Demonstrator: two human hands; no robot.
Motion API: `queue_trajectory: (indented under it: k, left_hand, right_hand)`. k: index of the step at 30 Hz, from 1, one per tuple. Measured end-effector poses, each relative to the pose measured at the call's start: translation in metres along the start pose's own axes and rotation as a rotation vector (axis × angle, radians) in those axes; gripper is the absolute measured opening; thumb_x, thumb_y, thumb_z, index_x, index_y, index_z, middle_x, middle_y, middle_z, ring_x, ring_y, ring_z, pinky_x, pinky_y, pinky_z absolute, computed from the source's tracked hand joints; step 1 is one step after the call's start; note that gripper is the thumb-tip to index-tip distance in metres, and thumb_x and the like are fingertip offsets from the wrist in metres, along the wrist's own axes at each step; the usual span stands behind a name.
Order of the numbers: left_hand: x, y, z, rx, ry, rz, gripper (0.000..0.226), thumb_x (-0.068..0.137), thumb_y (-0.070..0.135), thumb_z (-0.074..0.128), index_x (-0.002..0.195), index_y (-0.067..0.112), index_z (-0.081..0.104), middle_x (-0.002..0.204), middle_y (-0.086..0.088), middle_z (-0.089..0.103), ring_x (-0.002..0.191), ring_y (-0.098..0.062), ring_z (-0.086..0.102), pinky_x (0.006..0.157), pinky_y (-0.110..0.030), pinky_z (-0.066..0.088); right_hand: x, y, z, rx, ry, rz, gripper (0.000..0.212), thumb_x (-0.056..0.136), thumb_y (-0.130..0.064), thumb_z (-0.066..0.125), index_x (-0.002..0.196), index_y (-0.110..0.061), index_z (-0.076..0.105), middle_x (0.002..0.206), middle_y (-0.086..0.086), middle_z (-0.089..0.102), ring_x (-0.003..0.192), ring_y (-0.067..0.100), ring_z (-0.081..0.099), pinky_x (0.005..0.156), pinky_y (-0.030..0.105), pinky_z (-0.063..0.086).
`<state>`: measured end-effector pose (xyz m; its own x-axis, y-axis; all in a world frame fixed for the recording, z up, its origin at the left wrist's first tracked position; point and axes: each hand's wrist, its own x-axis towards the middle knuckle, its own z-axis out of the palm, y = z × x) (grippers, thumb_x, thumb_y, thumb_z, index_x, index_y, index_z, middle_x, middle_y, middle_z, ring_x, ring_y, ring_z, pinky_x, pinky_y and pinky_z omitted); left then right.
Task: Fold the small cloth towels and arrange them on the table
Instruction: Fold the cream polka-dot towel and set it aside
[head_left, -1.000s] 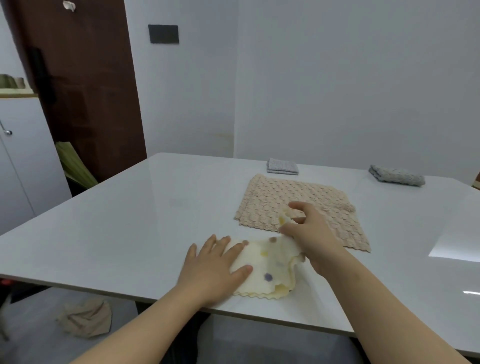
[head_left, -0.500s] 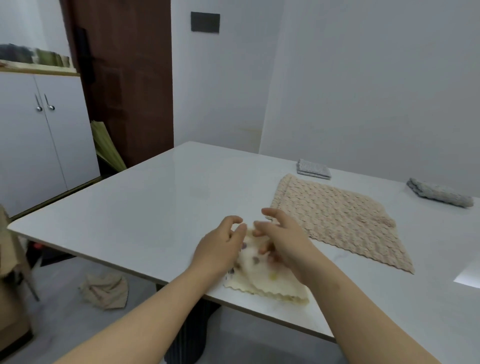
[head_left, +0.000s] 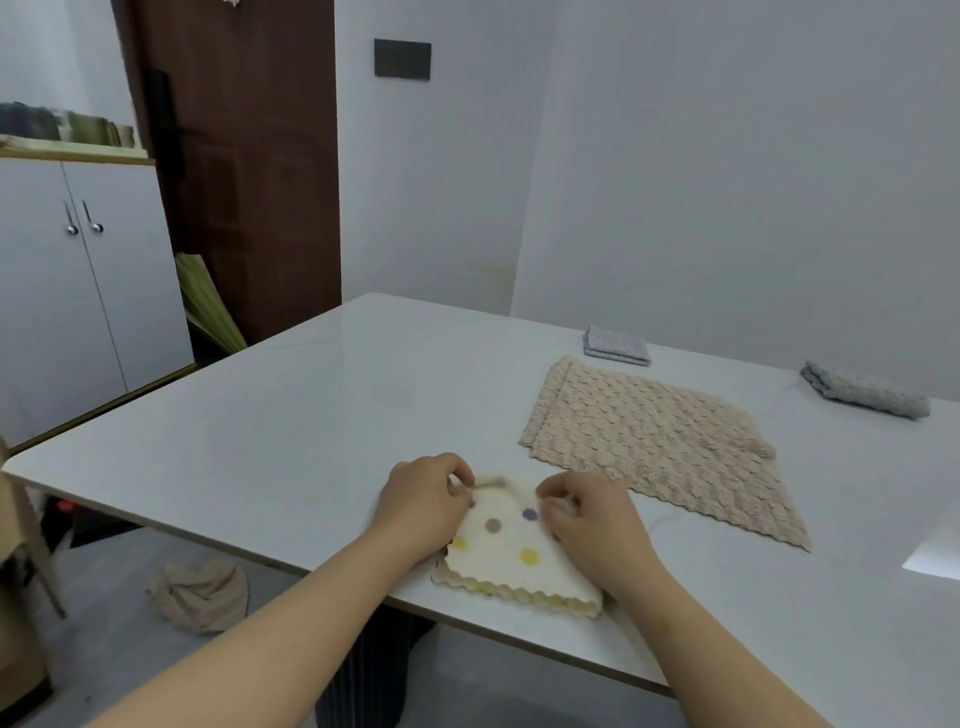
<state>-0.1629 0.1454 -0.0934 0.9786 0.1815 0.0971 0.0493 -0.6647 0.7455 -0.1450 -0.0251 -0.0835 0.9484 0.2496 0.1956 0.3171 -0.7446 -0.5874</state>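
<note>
**Dotted towel pinched at its far edge, fold in hand**

The fold of the dotted towel is judged to be the step in hand. The towel is laid at the near edge of the table, directly in front of the person, and is already doubled: two scalloped edges are seen stacked along its near side. Its far edge is pinched at one corner by the curled fingers of the left hand and at the other by those of the right hand. That edge is blurred, so the exact hold cannot be made out.

For the next move, the pinched edge would probably need to be brought over evenly, with the corners matched to the near side, and the layers then pressed flat. Care is called for because the near edge lies almost at the table's rim.

The towel is cream, soft and thick, with yellow, brown and purple dots and wavy trimmed borders.

A beige towel is spread flat and unfolded just beyond the right hand, so more folding is judged to remain. Two grey towels, one neatly folded and the other more loosely bundled, are set well apart at the far side.
</note>
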Motion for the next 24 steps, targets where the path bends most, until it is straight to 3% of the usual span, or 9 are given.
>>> queue_trajectory:
  k: [2, 4, 5, 7, 10, 14, 20, 22, 24]
  left_hand:
    - [-0.004, 0.005, -0.002, 0.157, 0.151, 0.052, 0.027, 0.09, 0.011, 0.044, 0.11, 0.024, 0.058, 0.105, 0.0, 0.055, 0.107, -0.021, 0.049, 0.089, -0.028, 0.044]
    - [-0.012, 0.019, -0.004, 0.133, 0.353, 0.319, 0.032, 0.091, 0.014, 0.039, 0.116, 0.016, 0.059, 0.117, 0.0, 0.056, 0.117, -0.017, 0.044, 0.096, -0.019, 0.029]
    - [-0.014, 0.027, -0.002, 0.14, 0.337, 0.456, 0.036, 0.091, 0.018, 0.036, 0.118, 0.013, 0.059, 0.122, -0.002, 0.057, 0.122, -0.017, 0.041, 0.098, -0.016, 0.024]
    - [-0.018, 0.034, 0.006, 0.262, 0.106, 0.545, 0.045, 0.093, 0.026, 0.028, 0.134, 0.015, 0.044, 0.143, 0.001, 0.042, 0.14, -0.013, 0.02, 0.108, -0.018, 0.013]
    - [-0.018, 0.021, 0.019, 0.525, -0.238, 0.299, 0.053, 0.099, 0.036, 0.024, 0.148, 0.021, 0.011, 0.157, 0.01, 0.007, 0.144, -0.007, -0.003, 0.117, -0.031, 0.0]
    - [-0.016, 0.005, 0.012, 0.647, -0.313, 0.197, 0.059, 0.097, 0.047, 0.019, 0.148, 0.022, 0.003, 0.158, 0.007, -0.003, 0.144, -0.006, -0.006, 0.118, -0.033, -0.003]
    - [-0.024, 0.004, 0.01, 0.677, -0.214, 0.146, 0.061, 0.093, 0.053, 0.013, 0.148, 0.026, 0.008, 0.158, 0.007, 0.004, 0.144, -0.009, 0.002, 0.116, -0.032, 0.003]
    - [-0.027, 0.005, 0.012, 0.669, -0.126, 0.122, 0.075, 0.08, 0.064, 0.005, 0.145, 0.031, 0.015, 0.153, 0.007, 0.019, 0.141, -0.013, 0.014, 0.113, -0.032, 0.013]
    - [-0.03, 0.009, 0.012, 0.62, -0.074, 0.065, 0.068, 0.082, 0.065, 0.019, 0.142, 0.032, 0.021, 0.145, 0.007, 0.032, 0.134, -0.018, 0.024, 0.107, -0.033, 0.021]
  right_hand:
    - [-0.003, 0.005, 0.004, -0.042, 0.062, -0.057, 0.023, 0.089, -0.016, 0.05, 0.103, -0.019, 0.067, 0.101, -0.008, 0.062, 0.106, 0.016, 0.049, 0.085, 0.022, 0.032]
    - [-0.007, 0.005, 0.002, 0.044, 0.26, -0.107, 0.026, 0.089, -0.019, 0.046, 0.103, -0.016, 0.068, 0.105, -0.006, 0.066, 0.104, 0.014, 0.049, 0.083, 0.014, 0.027]
    - [-0.008, 0.003, 0.0, 0.08, 0.323, -0.127, 0.032, 0.086, -0.021, 0.042, 0.103, -0.015, 0.069, 0.106, -0.005, 0.067, 0.104, 0.014, 0.05, 0.083, 0.012, 0.026]
    - [-0.008, 0.002, -0.002, 0.026, 0.242, -0.144, 0.047, 0.078, -0.026, 0.033, 0.111, -0.016, 0.065, 0.114, -0.005, 0.065, 0.113, 0.016, 0.05, 0.09, 0.019, 0.029]
    - [-0.012, 0.005, 0.002, -0.18, -0.045, -0.117, 0.048, 0.086, -0.028, 0.025, 0.127, -0.024, 0.049, 0.123, -0.01, 0.053, 0.13, 0.013, 0.036, 0.1, 0.029, 0.026]
    - [-0.012, 0.008, 0.005, -0.278, -0.145, -0.059, 0.043, 0.099, -0.025, 0.021, 0.141, -0.029, 0.032, 0.153, -0.014, 0.022, 0.143, 0.011, 0.011, 0.113, 0.032, 0.01]
    - [-0.015, 0.009, 0.008, -0.289, -0.126, 0.018, 0.043, 0.099, -0.031, 0.022, 0.142, -0.031, 0.028, 0.157, -0.003, 0.014, 0.145, 0.019, 0.008, 0.115, 0.035, 0.009]
    - [-0.016, 0.01, 0.007, -0.282, -0.033, 0.078, 0.047, 0.095, -0.039, 0.03, 0.14, -0.027, 0.029, 0.151, 0.005, 0.026, 0.14, 0.023, 0.019, 0.111, 0.036, 0.017]
    - [-0.021, 0.011, 0.005, -0.306, 0.06, 0.15, 0.054, 0.091, -0.048, 0.037, 0.138, -0.022, 0.031, 0.138, 0.005, 0.041, 0.129, 0.025, 0.031, 0.104, 0.035, 0.025]
